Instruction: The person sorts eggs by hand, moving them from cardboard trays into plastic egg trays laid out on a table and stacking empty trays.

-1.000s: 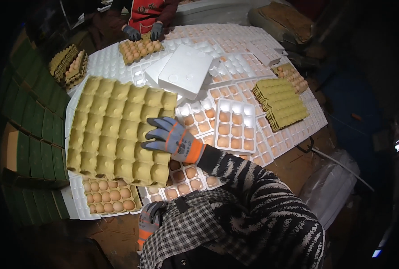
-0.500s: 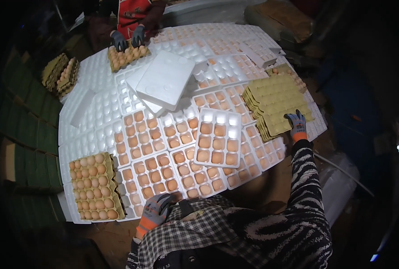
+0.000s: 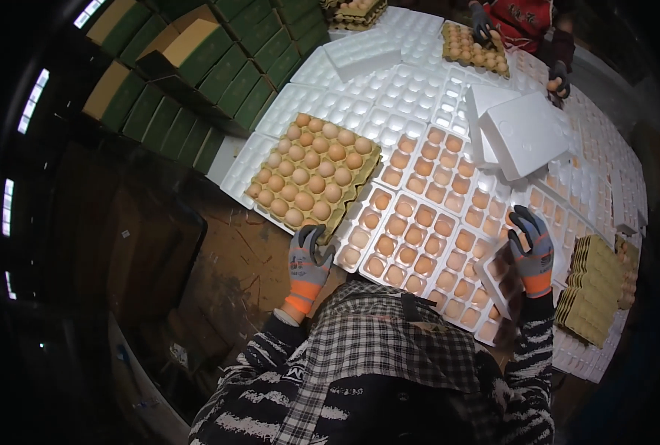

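White tray (image 3: 499, 279) tilts just left of my half-open right grip (image 3: 532, 251), long side toward me, my left grip (image 3: 309, 261) half-curled by the egg tray (image 3: 354, 197), any hold unclear.

stacked green boxes (image 3: 226, 78), probably cardboard

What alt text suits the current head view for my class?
A person's grey-gloved right hand is at a tilted white compartmented tray; the grey-gloved left hand is beside a yellowish pulp tray of brown eggs. White egg trays spread beyond.
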The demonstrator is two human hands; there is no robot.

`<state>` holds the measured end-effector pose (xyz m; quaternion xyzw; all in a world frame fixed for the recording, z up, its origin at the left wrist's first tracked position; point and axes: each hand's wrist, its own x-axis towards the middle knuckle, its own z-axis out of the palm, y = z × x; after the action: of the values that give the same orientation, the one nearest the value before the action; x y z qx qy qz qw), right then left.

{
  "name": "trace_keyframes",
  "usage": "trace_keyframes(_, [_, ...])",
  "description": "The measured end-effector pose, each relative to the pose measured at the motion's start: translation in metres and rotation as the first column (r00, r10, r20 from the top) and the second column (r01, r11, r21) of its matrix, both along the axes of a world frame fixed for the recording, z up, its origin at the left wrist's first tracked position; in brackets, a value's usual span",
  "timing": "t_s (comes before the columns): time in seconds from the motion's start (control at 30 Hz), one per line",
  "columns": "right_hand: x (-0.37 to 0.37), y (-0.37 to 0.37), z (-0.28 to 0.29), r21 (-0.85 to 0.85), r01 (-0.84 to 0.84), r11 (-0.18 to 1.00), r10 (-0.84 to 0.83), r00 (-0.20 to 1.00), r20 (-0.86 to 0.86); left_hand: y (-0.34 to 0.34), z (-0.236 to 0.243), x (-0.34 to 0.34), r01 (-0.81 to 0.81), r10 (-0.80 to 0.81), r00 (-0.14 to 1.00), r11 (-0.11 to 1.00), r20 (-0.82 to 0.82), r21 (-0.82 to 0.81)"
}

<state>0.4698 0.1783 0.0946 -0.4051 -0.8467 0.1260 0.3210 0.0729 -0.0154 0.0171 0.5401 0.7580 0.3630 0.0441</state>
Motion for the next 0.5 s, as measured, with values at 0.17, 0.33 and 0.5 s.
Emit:
trace_keyframes(0.17, [-0.234,-0.001,-0.052,0.002,-0.620,0.785,0.618,0.782,0.078,0.003,-0.006,-0.044,-0.205,0.167,0.960,0.966,-0.224,-0.157])
trace_keyframes(0.33, [-0.349,-0.006,-0.094,-0.039,-0.780,0.625,0.710,0.548,0.442,0.008,-0.027,-0.063,-0.136,0.111,0.984,0.974,-0.142,-0.184])
trace_keyframes(0.5, [-0.328,0.008,-0.070,-0.300,-0.686,0.663,0.723,0.691,0.020,-0.020,-0.037,-0.102,-0.175,-0.039,0.662,0.963,0.749,0.206])
